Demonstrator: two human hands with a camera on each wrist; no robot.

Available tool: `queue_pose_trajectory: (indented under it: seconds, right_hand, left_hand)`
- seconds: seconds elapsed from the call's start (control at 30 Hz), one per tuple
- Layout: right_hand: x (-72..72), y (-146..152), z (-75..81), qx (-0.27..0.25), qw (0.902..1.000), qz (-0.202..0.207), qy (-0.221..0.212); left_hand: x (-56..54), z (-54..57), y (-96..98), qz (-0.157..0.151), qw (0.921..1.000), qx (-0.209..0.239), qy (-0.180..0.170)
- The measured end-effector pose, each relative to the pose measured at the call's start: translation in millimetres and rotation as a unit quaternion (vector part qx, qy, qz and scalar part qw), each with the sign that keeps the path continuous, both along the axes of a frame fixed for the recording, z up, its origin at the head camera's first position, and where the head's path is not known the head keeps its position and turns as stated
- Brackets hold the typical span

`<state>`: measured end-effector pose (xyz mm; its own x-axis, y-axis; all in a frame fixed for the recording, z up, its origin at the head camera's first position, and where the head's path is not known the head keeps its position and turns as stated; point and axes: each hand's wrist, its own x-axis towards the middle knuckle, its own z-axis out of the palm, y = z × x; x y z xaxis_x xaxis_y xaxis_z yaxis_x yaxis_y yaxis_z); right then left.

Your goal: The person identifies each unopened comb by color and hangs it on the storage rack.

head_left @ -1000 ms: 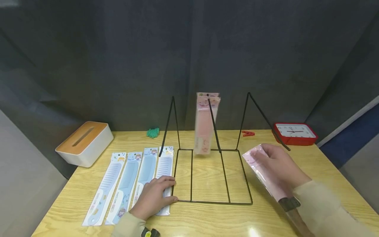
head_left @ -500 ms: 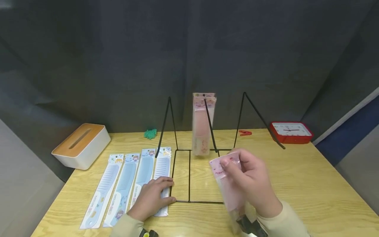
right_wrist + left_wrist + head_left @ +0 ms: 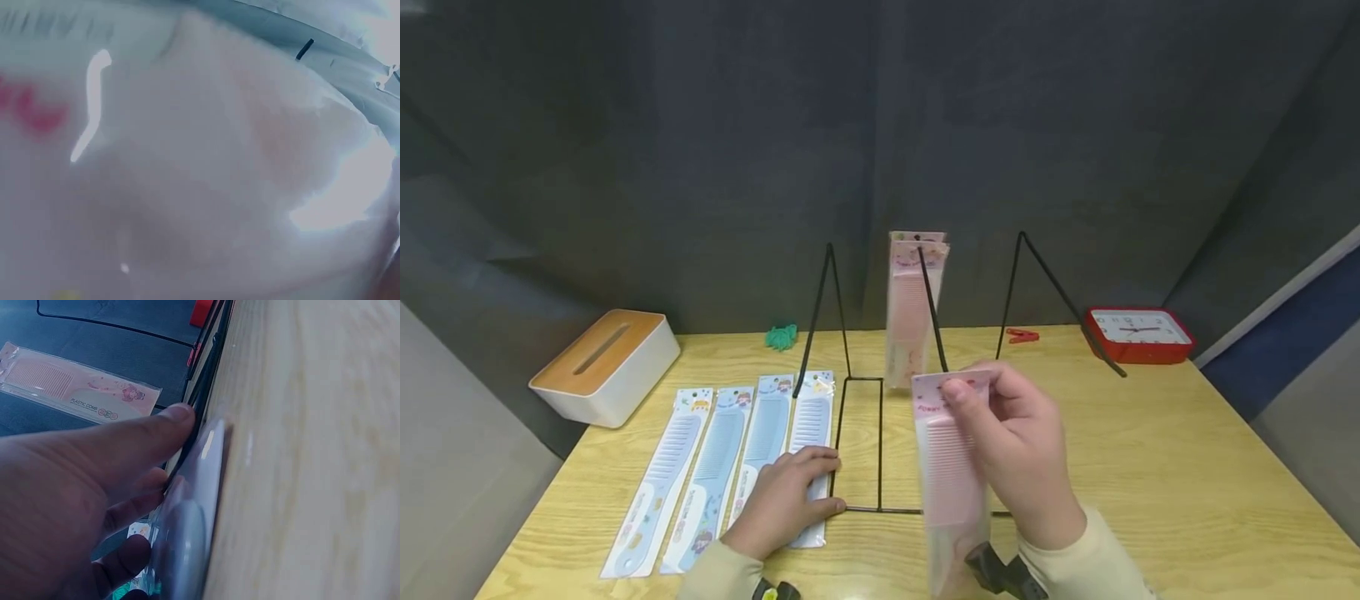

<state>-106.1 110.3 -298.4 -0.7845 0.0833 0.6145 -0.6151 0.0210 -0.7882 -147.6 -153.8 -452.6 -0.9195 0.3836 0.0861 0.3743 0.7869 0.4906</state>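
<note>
In the head view my right hand (image 3: 1026,454) pinches the top of a pink packaged comb (image 3: 951,475) between thumb and fingers. It hangs upright before the middle hook of a black wire display rack (image 3: 880,442). Pink packaged combs (image 3: 910,312) hang on that hook. My left hand (image 3: 790,500) rests at the rack's front left corner, over a blue packaged comb (image 3: 811,417). The left wrist view shows my thumb (image 3: 150,434) straight, touching the rack's wire. Pink-tinted clear wrapping (image 3: 187,156) fills most of the right wrist view, blurred by closeness.
Several blue packaged combs (image 3: 715,467) lie side by side left of the rack. A white tissue box with a wooden lid (image 3: 610,367) stands at the back left. Behind the rack are a green tangle (image 3: 782,337) and a red clip (image 3: 1022,335). A red clock (image 3: 1138,335) stands at the right.
My right hand has moved left with the pink packaged comb, from right of the rack to before the middle hook. The package has turned more upright. My left hand keeps its place.
</note>
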Motion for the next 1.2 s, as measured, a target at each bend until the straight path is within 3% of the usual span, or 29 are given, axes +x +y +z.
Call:
queue_pose_trajectory:
  seconds: [0.27,0.4,0.67,0.87,1.2]
  right_hand:
    - [2.0,-2.0,4.1,-0.023,0.9942,-0.013,-0.104]
    - [2.4,-3.7,6.5,-0.036,0.99,-0.022,-0.135]
    - [0.5,-5.7,4.4,-0.077,0.9873,-0.024,-0.137]
    - [-5.1,-3.4,-3.2,-0.075,0.9892,-0.015,-0.125]
    - [-41.8,-0.1,-20.0,-0.048,0.9886,-0.022,-0.141]
  left_hand:
    - [0.3,2.0,0.1,0.002,1.0,0.002,0.002]
    - [0.7,2.4,0.1,0.003,1.0,0.003,0.004]
    - [-0.4,0.4,1.4,0.003,1.0,0.0,-0.007]
    - [-1.1,0.2,1.8,0.001,1.0,-0.001,0.001]
    - [-0.4,-1.5,0.7,0.004,1.0,-0.003,-0.001]
